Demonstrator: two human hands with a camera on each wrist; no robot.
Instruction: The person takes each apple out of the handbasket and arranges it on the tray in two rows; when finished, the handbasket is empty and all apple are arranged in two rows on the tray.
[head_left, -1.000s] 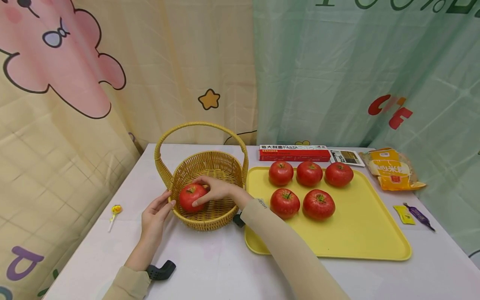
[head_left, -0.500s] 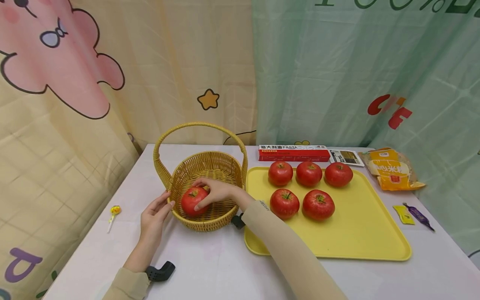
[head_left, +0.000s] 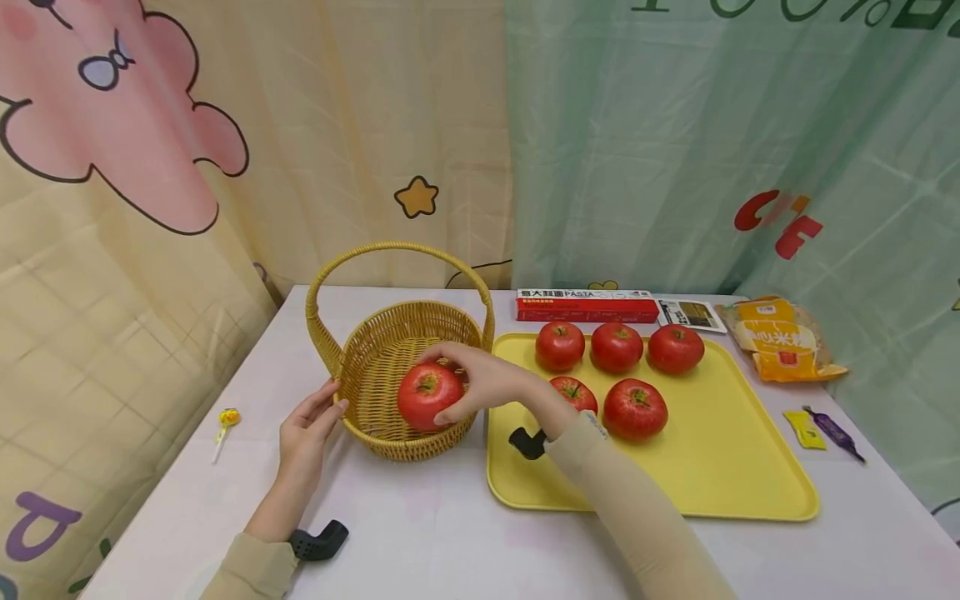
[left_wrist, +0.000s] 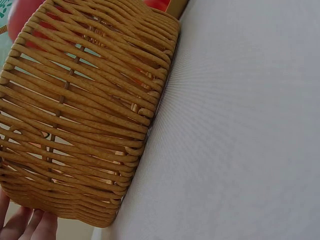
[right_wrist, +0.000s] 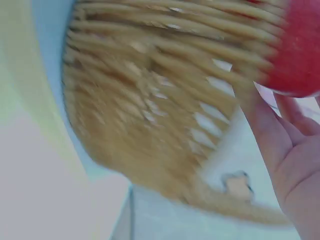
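My right hand (head_left: 483, 385) grips a red apple (head_left: 429, 398) from its right side, over the right part of the round wicker basket (head_left: 372, 414). In the right wrist view the apple (right_wrist: 300, 45) shows beside the basket's rim, with fingers curved around it. My left hand (head_left: 302, 429) holds the basket's left side by the rim, near the foot of the tall handle. Its fingers (left_wrist: 42, 227) touch the woven wall in the left wrist view, where the thumb is hidden. A yellow tray (head_left: 735, 450) bears several more red apples, one partly covered by my right wrist.
Behind the tray stand a red pasta box (head_left: 588, 309) and a small flat packet (head_left: 692, 316). An orange-labelled bag (head_left: 782, 342) lies at the back right. Yellow (head_left: 805, 429) and purple (head_left: 836, 433) wrapped sweets lie right of the tray. A lollipop (head_left: 227, 421) lies far left.
My right hand has moved right and upward with the apple, from the basket's lower left to its right side. The left hand stays at the rim.
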